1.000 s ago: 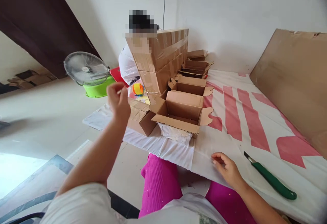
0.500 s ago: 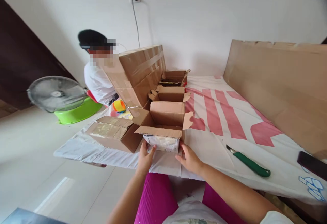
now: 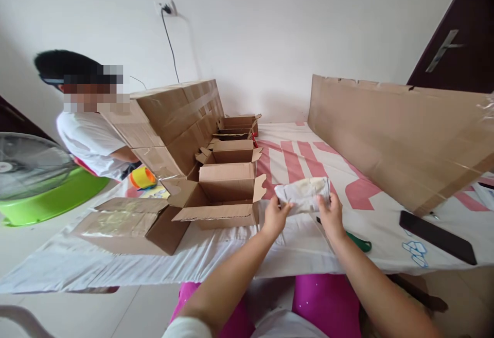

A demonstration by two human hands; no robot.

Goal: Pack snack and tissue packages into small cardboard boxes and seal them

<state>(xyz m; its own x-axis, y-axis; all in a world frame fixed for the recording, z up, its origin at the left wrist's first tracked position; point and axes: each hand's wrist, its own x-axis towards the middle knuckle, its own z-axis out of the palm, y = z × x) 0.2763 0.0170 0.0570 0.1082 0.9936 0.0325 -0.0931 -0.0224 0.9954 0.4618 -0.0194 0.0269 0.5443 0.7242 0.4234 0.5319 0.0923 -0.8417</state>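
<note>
Both my hands hold a flat white wrapped packet (image 3: 303, 195) with faint print, lifted over the table; what is inside it is hidden. My left hand (image 3: 276, 218) grips its near left corner, thumb on top. At the right end, my right hand (image 3: 331, 215) has its fingers closed round the edge. To the left stands an open cardboard box (image 3: 222, 215), its flaps folded outward. Partly behind my right forearm lies a green-handled utility knife (image 3: 359, 242).
A taped carton (image 3: 127, 225) sits at the front left, near a roll of yellow tape (image 3: 142, 177). Large stacked cartons (image 3: 173, 117) stand behind. At right are a big cardboard sheet (image 3: 393, 137) and a black phone (image 3: 438, 236). A person (image 3: 88, 137) sits at far left beside a fan (image 3: 31, 168).
The packet has moved from against the front of the open box to the right and up, with both hands on it. My view has turned to the right.
</note>
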